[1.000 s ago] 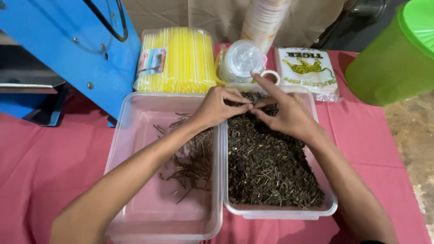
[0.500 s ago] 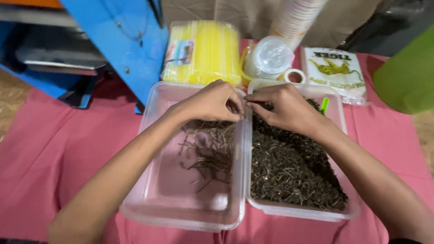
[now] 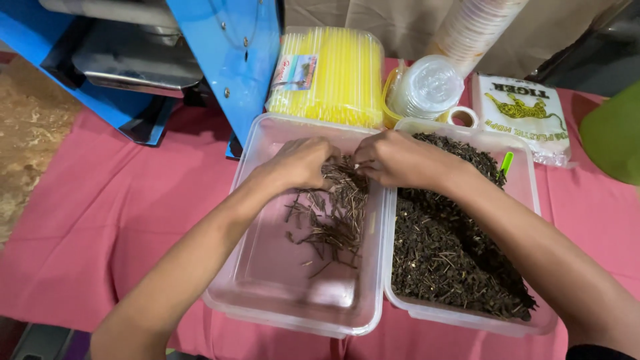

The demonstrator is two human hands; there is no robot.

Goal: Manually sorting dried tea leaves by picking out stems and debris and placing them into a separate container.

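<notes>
Both hands met over the left clear plastic tub (image 3: 267, 280): the left hand (image 3: 300, 162) curled loosely with fingertips among thin, dry brown stems (image 3: 331, 217) scattered just beneath it, and the right hand (image 3: 399, 159) pinched shut beside it, though what it pinched I could not tell. Under the right forearm sat a second clear tub (image 3: 527, 193) heaped with dark, crumbly dried leaves (image 3: 443, 253). Beyond the knuckles lay a glossy pack of yellow straws (image 3: 333, 77).

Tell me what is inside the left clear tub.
The left clear tub holds a loose heap of thin brown stems, with bare bottom elsewhere. The left hand and right hand cover the heap's far end.
</notes>
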